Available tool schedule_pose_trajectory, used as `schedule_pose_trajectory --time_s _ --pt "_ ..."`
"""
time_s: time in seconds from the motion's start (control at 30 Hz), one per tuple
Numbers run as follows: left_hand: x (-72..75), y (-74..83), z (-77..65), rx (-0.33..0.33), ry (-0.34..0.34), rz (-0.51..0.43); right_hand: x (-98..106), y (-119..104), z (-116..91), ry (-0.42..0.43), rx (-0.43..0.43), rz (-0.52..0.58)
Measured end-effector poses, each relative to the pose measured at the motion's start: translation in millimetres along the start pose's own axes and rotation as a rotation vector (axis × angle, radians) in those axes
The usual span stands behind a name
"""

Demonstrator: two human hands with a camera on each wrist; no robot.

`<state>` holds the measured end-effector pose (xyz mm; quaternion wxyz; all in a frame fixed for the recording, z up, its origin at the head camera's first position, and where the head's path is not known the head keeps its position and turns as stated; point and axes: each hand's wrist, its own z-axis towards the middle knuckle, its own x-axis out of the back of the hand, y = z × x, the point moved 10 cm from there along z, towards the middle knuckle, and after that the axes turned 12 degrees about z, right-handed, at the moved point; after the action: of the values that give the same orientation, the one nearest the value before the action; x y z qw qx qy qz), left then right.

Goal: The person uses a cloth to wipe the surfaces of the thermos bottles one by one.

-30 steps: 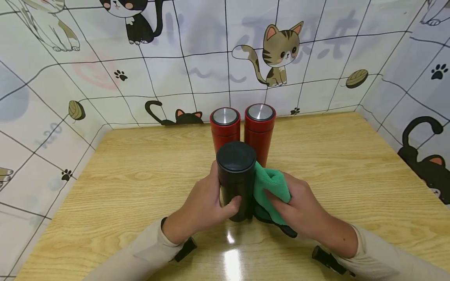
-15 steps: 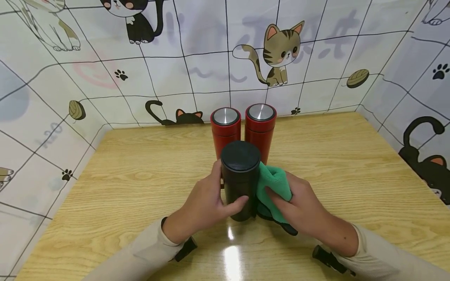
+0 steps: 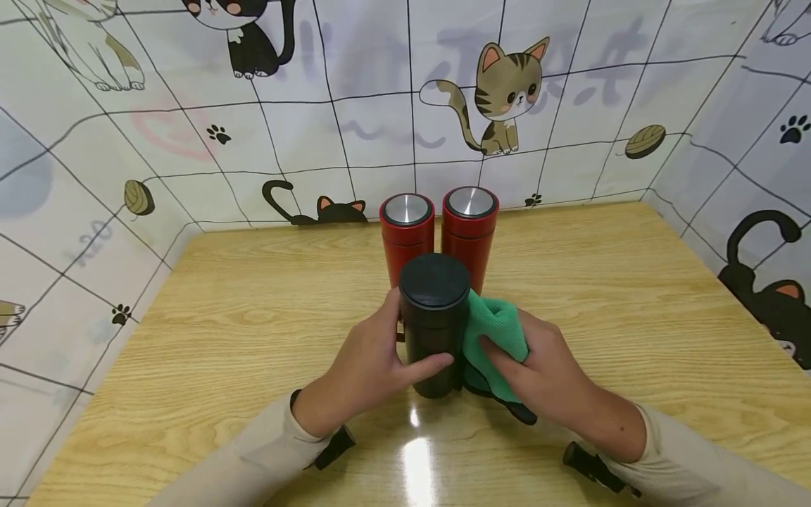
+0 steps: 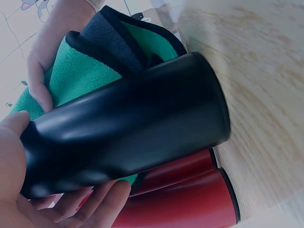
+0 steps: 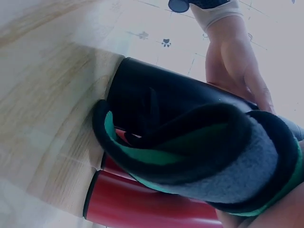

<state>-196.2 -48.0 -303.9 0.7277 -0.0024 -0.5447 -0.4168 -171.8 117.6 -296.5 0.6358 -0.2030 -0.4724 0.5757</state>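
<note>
A black tumbler (image 3: 434,310) stands upright near the middle of the table in the head view. My left hand (image 3: 374,359) grips it from the left, thumb across the front and fingers behind. On its right side, my right hand (image 3: 545,366) holds a folded green cloth (image 3: 491,338) with dark edging against the wall of the tumbler. In the left wrist view the cloth (image 4: 88,71) lies along the black tumbler (image 4: 133,118), its grey-blue side partly turned out. The right wrist view shows the cloth (image 5: 228,161) bunched in the fingers, covering part of the tumbler (image 5: 161,92).
Two red tumblers with silver lid tops, the left one (image 3: 407,225) and the right one (image 3: 470,225), stand upright side by side close behind the black one. The wooden table (image 3: 266,296) meets a cat-patterned wall covering (image 3: 367,134) at the back and sides.
The black tumbler has shifted slightly to the right over the last second, with the left thumb reaching further across it. The right hand and cloth have moved a little right as well.
</note>
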Motion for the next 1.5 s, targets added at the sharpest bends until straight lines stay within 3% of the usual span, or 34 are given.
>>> schedule_pose_trajectory --time_s 0.17,0.27,0.47,0.7,0.9,1.13,1.37,1.5 --pt "0.6 -0.6 1.4 0.001 -0.005 -0.011 9 -12 -2 0.102 0.123 0.067" --pt "0.5 -1.5 1.8 0.005 -0.009 -0.018 11 -16 -3 0.122 0.160 0.084" --pt "0.4 -2.9 1.5 0.013 -0.012 -0.018 2 -2 -1 0.032 0.039 0.022" --pt "-0.7 -6.5 1.3 0.046 -0.014 -0.020 9 -11 -3 0.121 0.134 0.044" --pt "-0.8 -9.4 0.0 0.079 -0.010 -0.056 -1 2 0 0.007 -0.007 0.009" --pt "-2.4 -11.0 0.1 0.098 -0.023 -0.055 3 -7 -1 0.057 0.078 0.046" --pt "-1.8 -8.8 2.0 0.065 -0.029 -0.084 -10 3 0 -0.083 -0.014 0.027" --pt "-1.8 -8.0 2.3 0.056 -0.036 -0.081 -7 -1 -1 -0.049 0.012 0.025"
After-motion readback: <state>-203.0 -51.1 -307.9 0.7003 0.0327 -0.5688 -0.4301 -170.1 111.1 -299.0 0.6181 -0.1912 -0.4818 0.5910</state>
